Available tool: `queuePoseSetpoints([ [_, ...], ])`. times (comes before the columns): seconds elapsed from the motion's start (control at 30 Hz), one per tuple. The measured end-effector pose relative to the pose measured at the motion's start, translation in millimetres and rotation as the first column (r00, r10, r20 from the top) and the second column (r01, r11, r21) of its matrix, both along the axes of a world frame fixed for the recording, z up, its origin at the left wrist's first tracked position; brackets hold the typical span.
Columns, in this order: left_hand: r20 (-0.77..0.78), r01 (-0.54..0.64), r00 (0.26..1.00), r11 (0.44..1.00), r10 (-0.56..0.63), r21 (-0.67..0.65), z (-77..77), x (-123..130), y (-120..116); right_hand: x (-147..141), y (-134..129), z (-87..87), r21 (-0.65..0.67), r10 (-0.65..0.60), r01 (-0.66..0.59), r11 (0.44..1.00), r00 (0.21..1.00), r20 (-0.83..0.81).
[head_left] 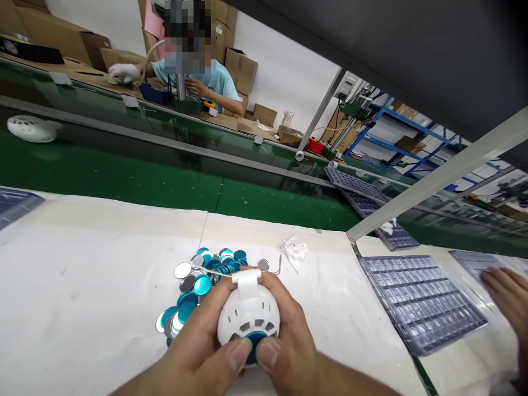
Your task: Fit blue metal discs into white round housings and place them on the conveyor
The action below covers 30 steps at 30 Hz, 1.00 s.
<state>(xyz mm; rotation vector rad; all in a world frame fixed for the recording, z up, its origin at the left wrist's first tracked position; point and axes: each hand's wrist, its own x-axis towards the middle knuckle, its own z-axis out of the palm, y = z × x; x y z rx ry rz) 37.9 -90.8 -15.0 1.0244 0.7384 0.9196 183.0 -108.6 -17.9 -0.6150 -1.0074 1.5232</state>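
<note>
A round white plastic device [248, 311] with dark vent slots and a hinged white tab at its top is held between both hands. My left hand [208, 341] wraps its left side, and my right hand [289, 330] wraps its right side. Both thumbs press on a blue disc [254, 347] at the device's lower face. A thin white wire runs left from the tab. Just beyond and to the left of my hands lies a loose pile of blue and silver discs [202, 285] on the white table cover [103, 275].
A clear plastic tray [424, 297] lies at the right, with another person's hand [507, 291] beyond it. Crumpled white plastic [295, 248] lies ahead. A grey post [433, 187] rises at the right. Across the green conveyor [165, 187], a person in light blue sits working.
</note>
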Motion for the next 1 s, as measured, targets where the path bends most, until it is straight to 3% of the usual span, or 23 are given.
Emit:
queuePoseSetpoints([
  [0.1, -0.013, 0.073, 0.997, 0.990, -0.075, -0.121, -0.8, -3, -1, 1, 1, -2.7, -0.006, 0.002, -0.002, 1.000, 1.000, 0.008],
  [0.23, 0.035, 0.079, 0.997, 0.990, -0.075, -0.118, -1.8, 0, 2, 2, 2, -6.6, -0.043, 0.091, -0.092, 0.995, 0.995, -0.028],
  [0.4, 0.117, 0.173, 0.981, 0.976, -0.157, -0.135, -6.8, 5, 2, 0, 0, -14.0, -0.017, 0.010, -0.010, 1.000, 1.000, -0.023],
  [0.53, 0.099, 0.127, 0.989, 0.971, -0.109, -0.200, -6.8, 5, 3, 1, 2, -14.8, 0.080, -0.145, 0.137, 0.987, 0.984, 0.105],
  [0.73, 0.185, 0.056, 0.983, 0.946, 0.004, -0.318, 1.8, 6, 8, -2, 4, -11.5, 0.047, -0.040, 0.032, 0.998, 0.986, 0.163],
  [1.0, 0.250, 0.070, 0.968, 0.937, 0.018, -0.341, 1.9, 12, 6, -4, 2, -18.2, 0.115, -0.237, 0.211, 0.971, 0.920, 0.313],
])
